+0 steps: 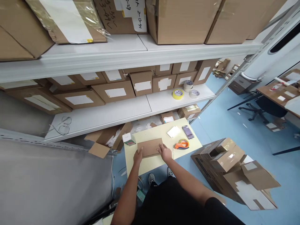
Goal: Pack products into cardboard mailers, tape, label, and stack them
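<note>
A flat brown cardboard box (149, 147) lies on the pale yellow table (145, 167). My left hand (138, 156) grips its left end, the thumb on top. At the opposite end my right hand (165, 152) is closed on the box's right edge, with the fingers bent over it. Right of that hand sits an orange tape dispenser (180, 145) with a roll of tape. A white card or stack of paper (173, 131) lies farther back. Beyond my left hand stands a small white and green box (128, 139).
Shelves (112, 109) rise behind the table, holding several labelled cartons. A yellow tape roll (177, 94) and white tape rolls (194, 94) sit on the middle shelf. An open carton (103, 142) is at the left, and a large carton (211, 175) full of cardboard stands right.
</note>
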`<state>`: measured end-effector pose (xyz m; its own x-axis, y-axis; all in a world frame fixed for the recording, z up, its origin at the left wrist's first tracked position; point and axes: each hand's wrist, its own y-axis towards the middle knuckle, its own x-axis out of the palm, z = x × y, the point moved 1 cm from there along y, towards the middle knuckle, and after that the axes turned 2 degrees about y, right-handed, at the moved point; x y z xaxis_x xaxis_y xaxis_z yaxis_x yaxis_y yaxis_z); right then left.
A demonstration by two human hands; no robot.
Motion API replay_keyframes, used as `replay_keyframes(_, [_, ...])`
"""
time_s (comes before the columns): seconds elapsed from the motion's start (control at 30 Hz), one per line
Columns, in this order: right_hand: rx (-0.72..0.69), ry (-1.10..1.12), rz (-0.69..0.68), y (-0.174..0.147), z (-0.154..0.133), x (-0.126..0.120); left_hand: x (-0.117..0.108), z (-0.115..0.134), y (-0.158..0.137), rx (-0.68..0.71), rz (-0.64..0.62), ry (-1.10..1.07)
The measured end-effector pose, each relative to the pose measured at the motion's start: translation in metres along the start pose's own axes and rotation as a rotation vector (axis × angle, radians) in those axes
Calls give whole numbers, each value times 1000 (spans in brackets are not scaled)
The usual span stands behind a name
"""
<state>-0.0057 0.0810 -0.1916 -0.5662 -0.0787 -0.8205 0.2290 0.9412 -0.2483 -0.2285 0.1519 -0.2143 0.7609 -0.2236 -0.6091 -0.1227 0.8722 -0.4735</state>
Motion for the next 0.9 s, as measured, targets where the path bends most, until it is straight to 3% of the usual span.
replay_keyframes(0.23, [-127,183,-41,4,16,8,2,-1,5,-120,62,-88])
replay_keyframes(0.37, [-259,346,-5,2,63,-11,-2,7,8,-242,-74,-322])
replay_keyframes(0.5, [-47,368,112,2,135,-42,-8,16,9,-329,-110,-398])
replay_keyframes(0.63, [168,303,99,9,195,-64,-3,23,0,-332,-102,-413])
replay_keyframes(0.73, [195,248,38,15,221,-69,10,29,-11,-318,-78,-416])
replay_keyframes(0.9, [182,212,-37,23,240,-63,31,37,-23,-299,-68,-408])
